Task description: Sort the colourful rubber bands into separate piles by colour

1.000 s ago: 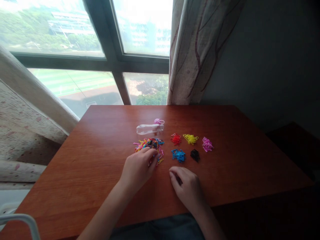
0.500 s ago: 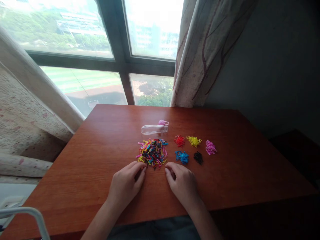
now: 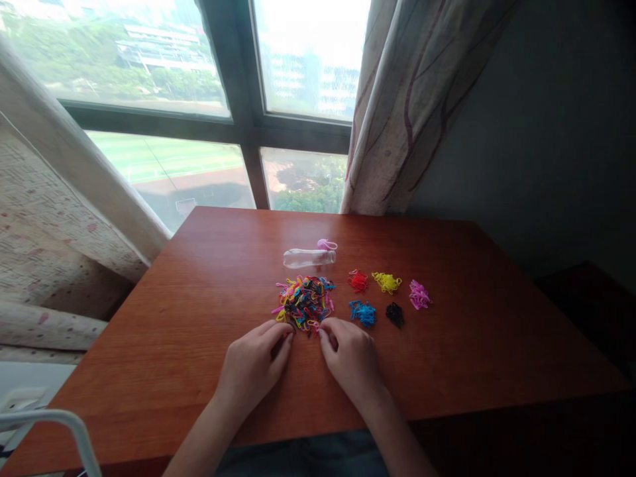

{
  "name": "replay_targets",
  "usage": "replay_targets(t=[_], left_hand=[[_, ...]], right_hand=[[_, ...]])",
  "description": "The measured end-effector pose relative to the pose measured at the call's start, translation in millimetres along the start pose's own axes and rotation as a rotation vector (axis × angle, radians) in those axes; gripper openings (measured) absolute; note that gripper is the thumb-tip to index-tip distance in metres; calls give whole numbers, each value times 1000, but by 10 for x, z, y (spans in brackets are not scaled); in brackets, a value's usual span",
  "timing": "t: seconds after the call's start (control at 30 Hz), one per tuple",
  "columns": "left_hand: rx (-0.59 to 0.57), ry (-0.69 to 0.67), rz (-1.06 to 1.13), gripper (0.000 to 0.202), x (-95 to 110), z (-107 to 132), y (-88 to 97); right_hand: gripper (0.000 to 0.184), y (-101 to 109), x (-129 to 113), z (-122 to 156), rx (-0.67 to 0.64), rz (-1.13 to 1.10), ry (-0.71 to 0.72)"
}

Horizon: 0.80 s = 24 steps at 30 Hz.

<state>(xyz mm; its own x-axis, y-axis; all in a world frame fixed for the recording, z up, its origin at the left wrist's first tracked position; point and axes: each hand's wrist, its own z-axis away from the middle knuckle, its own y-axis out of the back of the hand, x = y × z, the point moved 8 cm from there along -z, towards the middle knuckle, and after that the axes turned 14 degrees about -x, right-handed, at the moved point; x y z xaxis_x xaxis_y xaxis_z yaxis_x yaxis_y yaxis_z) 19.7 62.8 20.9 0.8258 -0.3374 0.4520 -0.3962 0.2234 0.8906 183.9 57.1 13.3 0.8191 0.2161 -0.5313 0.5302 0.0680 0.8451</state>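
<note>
A mixed heap of small coloured rubber bands (image 3: 304, 301) lies on the wooden table (image 3: 199, 285). My left hand (image 3: 251, 368) rests palm down just before the heap's near left edge, fingers stretched and loosely apart, holding nothing I can see. My right hand (image 3: 348, 358) has its curled fingertips pinched at the heap's near edge; what they grip is too small to make out. To the right of the heap lie small sorted heaps: red (image 3: 357, 281), yellow (image 3: 386, 282), pink (image 3: 419, 295), blue (image 3: 362, 312) and black (image 3: 395, 314).
A clear plastic bottle (image 3: 308, 257) lies on its side behind the mixed heap, with a pink cap (image 3: 326, 244) beside its mouth. A window and curtains (image 3: 397, 106) stand behind the table. A white chair rail (image 3: 59, 424) shows at lower left.
My left hand has drawn back off the mixed heap to its near edge. My right hand has moved left and forward until its fingertips meet the heap. The view has shifted slightly.
</note>
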Motion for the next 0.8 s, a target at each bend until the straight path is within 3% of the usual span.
replay_targets(t=[0.63,0.8], left_hand=[[11,26,22,17,-80,-3,-18],[6,17,20,17,-78,-2,-20]], right_hand=[[13,1,-31,-12,-20,-30,18],[14,47,-15,26,22,-174,34]])
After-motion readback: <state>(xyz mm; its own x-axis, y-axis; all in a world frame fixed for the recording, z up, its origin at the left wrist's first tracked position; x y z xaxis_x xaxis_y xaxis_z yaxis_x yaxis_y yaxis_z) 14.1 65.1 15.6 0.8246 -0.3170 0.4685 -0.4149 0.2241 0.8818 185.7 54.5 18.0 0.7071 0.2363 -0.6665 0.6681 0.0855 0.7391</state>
